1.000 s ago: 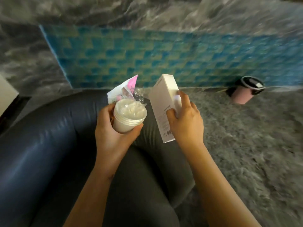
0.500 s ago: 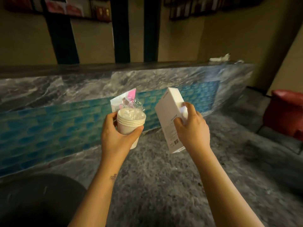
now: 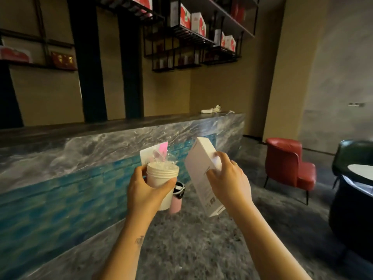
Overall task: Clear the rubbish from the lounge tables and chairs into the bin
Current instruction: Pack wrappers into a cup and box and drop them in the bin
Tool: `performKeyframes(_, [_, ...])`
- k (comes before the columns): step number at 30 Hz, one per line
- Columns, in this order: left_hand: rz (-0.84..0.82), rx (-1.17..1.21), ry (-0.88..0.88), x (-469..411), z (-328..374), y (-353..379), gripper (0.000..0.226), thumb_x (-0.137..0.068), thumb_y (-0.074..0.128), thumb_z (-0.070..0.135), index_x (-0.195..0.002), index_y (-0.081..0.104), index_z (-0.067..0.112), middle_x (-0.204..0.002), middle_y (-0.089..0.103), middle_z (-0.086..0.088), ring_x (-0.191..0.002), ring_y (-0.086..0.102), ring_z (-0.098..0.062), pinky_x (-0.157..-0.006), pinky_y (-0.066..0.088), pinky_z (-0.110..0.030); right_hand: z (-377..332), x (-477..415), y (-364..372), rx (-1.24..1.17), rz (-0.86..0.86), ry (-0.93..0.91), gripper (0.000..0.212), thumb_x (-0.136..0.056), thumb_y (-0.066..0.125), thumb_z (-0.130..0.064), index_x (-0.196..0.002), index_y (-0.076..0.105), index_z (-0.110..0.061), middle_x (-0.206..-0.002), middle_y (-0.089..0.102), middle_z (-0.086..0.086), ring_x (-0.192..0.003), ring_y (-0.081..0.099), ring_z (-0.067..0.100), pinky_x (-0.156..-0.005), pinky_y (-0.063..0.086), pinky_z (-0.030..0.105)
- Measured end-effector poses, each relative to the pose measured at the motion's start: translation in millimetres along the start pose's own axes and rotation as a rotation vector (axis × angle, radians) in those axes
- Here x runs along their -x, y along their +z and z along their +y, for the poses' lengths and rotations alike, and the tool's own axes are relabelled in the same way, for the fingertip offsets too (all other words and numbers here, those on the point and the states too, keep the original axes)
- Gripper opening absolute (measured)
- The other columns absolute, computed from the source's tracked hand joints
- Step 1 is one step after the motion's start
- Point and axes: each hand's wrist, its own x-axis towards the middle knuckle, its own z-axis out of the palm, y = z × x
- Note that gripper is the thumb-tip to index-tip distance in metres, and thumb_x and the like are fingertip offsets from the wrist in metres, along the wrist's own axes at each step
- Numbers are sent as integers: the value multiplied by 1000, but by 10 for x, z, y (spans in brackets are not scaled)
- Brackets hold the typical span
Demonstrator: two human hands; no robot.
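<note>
Stack of white paper cups stuffed with clear wrap, gripped in my left hand with a pink-and-white packet behind, white box clasped in my right hand alongside, pink bin on the floor beyond, by the blue-tiled counter, red chair far right

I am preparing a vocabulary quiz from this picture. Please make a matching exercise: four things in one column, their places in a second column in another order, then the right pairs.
Things
1. paper cups
2. white box
3. pink bin
4. red armchair

Places
A. on the floor at the foot of the counter
B. held in the right hand
C. standing past the end of the counter
D. held in the left hand

Pairs: 1-D, 2-B, 3-A, 4-C
</note>
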Motion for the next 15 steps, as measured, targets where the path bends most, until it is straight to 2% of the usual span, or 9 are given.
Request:
performKeyframes(2, [-30, 19, 5, -357, -126, 257, 59, -59, 84, 28, -104, 45, 32, -102, 52, 11, -86, 53, -12, -70, 42, -28, 67, -323, 167, 18, 18, 11, 44, -85, 47, -30, -128, 39, -29, -108, 57, 6, -94, 54, 27, -66, 38, 32])
performKeyframes(6, [-91, 46, 26, -1234, -394, 757, 58, -61, 84, 30, -103, 44, 33, -100, 50, 12, -80, 49, -6, -61, 39, -24, 148, -1129, 598, 47, 71, 18, 39, -85, 47, -32, -123, 40, -31, -108, 56, 3, -94, 55, 26, -67, 40, 33])
performKeyframes(12, [-167, 61, 63, -2600, -749, 1437, 60, -60, 84, 30, -104, 44, 34, -105, 50, 10, -90, 50, -12, -68, 39, -25, 220, -2474, 1230, 52, 135, 39, 38, -85, 46, -31, -123, 40, -31, -108, 56, 4, -93, 54, 26, -64, 39, 32])
performKeyframes(15, [-213, 47, 78, -3099, -961, 1809, 59, -60, 84, 32, -104, 44, 34, -102, 50, 11, -87, 51, -11, -68, 39, -26, 348, -2989, 1486, 58, 178, 46, 38, -85, 47, -30, -123, 41, -29, -106, 56, 4, -90, 54, 25, -63, 38, 32])
